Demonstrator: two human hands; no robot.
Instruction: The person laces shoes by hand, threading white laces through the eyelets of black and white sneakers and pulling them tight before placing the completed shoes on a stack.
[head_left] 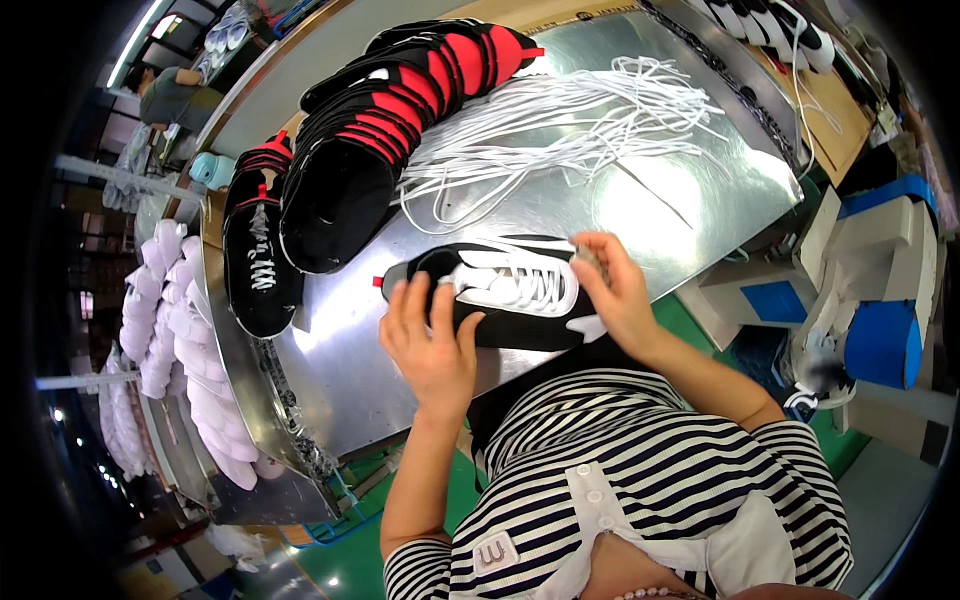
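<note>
A black shoe upper [535,333] with white laces [515,285] and a red heel tab lies sideways on the metal table in front of me. Its opening is on the left and its toe on the right. My left hand [430,340] rests at the opening and heel end, its fingers spread and the thumb apart. At the toe end, my right hand [618,295] curls its thumb and fingers around the upper's edge. The laces run crisscross through the upper's eyelets. Part of the heel is hidden behind my left fingers.
A stack of black and red shoe uppers [340,215] stands at the far left, beside laced black uppers [262,265]. Loose white laces [570,125] spread over the metal table [350,385]. White shoe parts [190,340] hang left; a beige machine [760,290] stands right.
</note>
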